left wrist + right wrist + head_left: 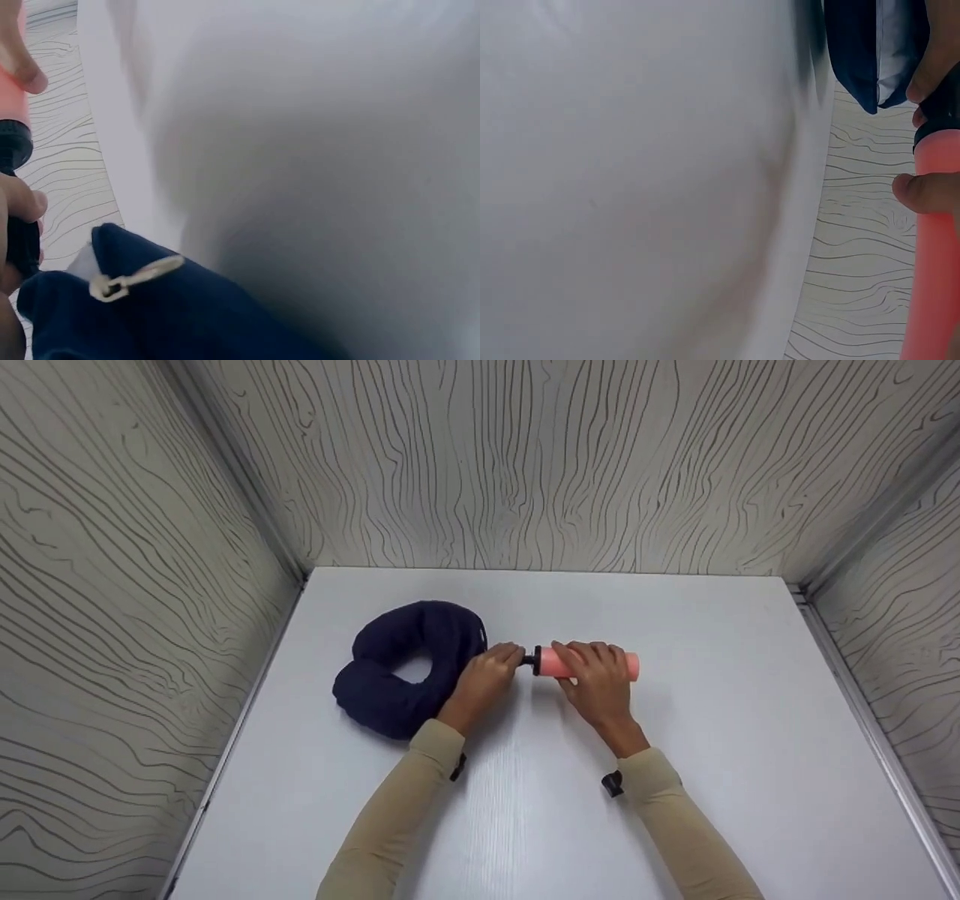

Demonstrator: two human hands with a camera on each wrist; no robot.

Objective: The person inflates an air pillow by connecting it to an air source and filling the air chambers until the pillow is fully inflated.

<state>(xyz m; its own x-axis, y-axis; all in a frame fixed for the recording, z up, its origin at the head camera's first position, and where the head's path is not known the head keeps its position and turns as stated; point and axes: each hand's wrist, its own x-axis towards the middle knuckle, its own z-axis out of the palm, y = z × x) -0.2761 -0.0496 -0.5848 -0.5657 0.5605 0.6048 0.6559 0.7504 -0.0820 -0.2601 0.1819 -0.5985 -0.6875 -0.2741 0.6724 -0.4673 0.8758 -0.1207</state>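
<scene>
A navy blue U-shaped neck pillow (448, 641) lies on the left part of the white table. Between it and my right hand stretches a pink hand pump (549, 662) with a black end. My right hand (606, 690) wraps its fingers and thumb around the pink barrel. With my left hand (484, 681), at the pillow's right edge, I grip the black part of the pump (22, 240). A pale zipper pull (139, 279) hangs from the pillow's cover in the left wrist view. Whitish lining (891, 56) shows at an opening in the right wrist view.
The white table (750, 720) fills the floor of a booth. Wood-patterned panels (540, 465) rise behind it and on both sides, with metal strips along the corners. Black wrist devices (613, 784) sit at my tan sleeves.
</scene>
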